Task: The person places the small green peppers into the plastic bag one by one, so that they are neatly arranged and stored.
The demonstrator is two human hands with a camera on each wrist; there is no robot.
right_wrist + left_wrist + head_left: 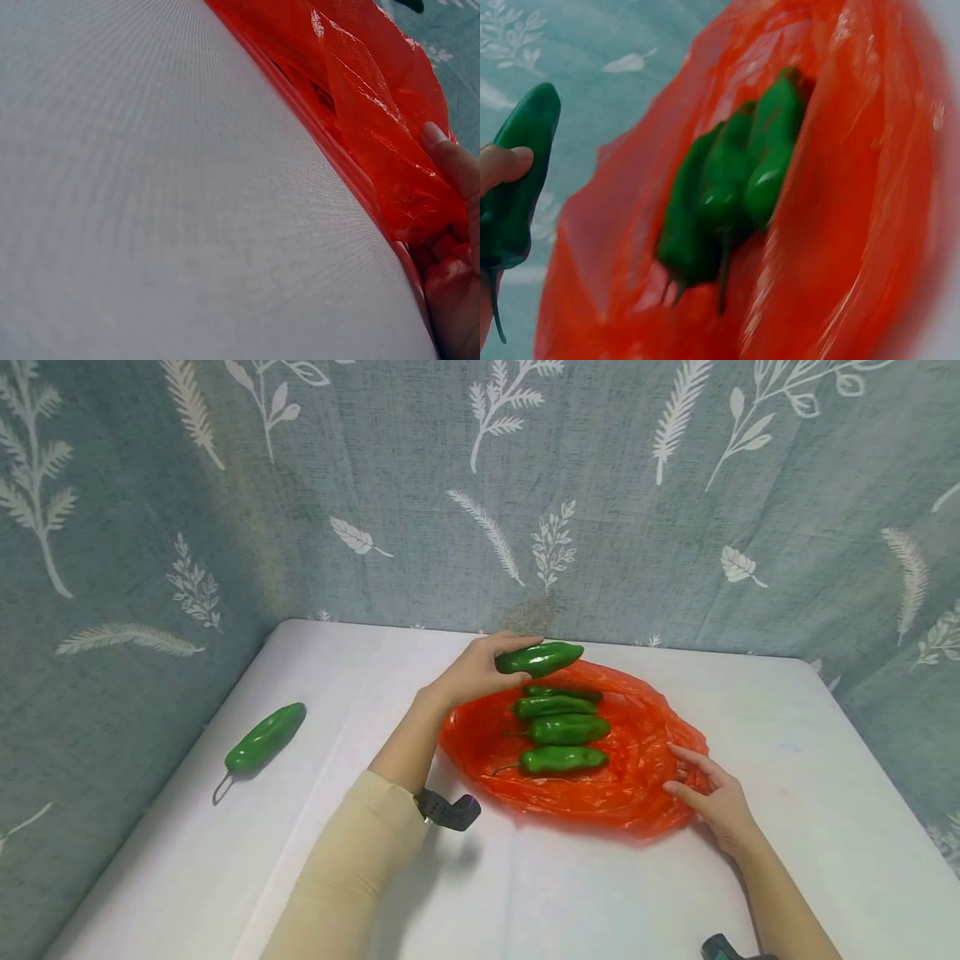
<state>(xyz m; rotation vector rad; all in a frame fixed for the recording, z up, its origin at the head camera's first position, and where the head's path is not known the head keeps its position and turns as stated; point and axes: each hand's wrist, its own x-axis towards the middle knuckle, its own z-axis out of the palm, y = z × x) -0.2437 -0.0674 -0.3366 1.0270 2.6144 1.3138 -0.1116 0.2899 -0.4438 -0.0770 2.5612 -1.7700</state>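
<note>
My left hand (pixel 480 668) grips a green chili pepper (pixel 542 658) above the far side of a red plastic bag (pixel 645 785). In the left wrist view the thumb lies along that pepper (pixel 526 172), whose stem points down. Several more green peppers (pixel 564 760) lie side by side on the spread bag, stems toward the left. At the bag's right end, my right hand (pixel 720 802) holds its edge. The right wrist view shows the thumb on top of the red plastic (pixel 375 112) and curled fingers beneath it, partly hidden.
Another green pepper (pixel 266 739) lies alone at the left of the white table (pixel 600 902), its stem toward the near edge. A grey-green cloth with white leaf prints (pixel 420 527) rises behind the table and along its left side.
</note>
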